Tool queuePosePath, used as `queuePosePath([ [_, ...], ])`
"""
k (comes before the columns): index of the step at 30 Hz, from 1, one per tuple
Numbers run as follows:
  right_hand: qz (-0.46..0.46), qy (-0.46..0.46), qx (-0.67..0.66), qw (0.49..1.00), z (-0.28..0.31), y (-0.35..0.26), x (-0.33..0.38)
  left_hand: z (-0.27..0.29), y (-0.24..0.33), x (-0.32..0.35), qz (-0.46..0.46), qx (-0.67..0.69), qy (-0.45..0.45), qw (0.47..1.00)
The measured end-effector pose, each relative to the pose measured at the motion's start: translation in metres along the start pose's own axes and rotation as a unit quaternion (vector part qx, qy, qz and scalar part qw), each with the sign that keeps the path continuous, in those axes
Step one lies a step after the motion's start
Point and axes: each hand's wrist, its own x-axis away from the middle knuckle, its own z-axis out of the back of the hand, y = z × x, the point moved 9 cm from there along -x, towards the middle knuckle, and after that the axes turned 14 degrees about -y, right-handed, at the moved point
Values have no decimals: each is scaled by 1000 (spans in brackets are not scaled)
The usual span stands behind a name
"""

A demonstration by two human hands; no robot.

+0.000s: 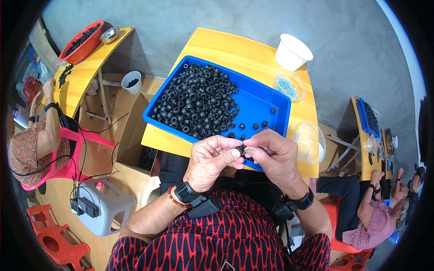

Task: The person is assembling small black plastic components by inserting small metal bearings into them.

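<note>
1. Far left, a second desk carries one red bowl of black parts and one small metal dish; one person sits at it on a pink chair.
2. One white cup stands below that desk, and one open cardboard box sits on the floor.
3. One blue tray lies on the near desk, holding a heap of black rubber rings, too many to count, with about seven loose ones to its right.
4. The left hand and right hand meet just before the tray's near edge, fingertips pinched together on one small black ring, which is partly hidden.
5. One white tub, one clear bowl of pale screws and one empty-looking clear bowl stand at the desk's right side.
6. Far right, a third desk bears another blue tray; one seated person is beside it.
</note>
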Motion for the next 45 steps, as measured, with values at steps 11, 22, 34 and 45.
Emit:
queuePosePath([
  [11,106,-38,111,987,-5,-20,2,-3,-3,2,12,8,-12,1000],
  [22,111,-23,73,991,-5,-12,8,-8,-8,6,-4,33,4,999],
  [34,105,-36,112,988,-5,-18,8,-7,-10,6,26,36,0,999],
  [45,51,-122,139,981,-11,-37,2,-4,-10,4,19,72,-4,997],
])
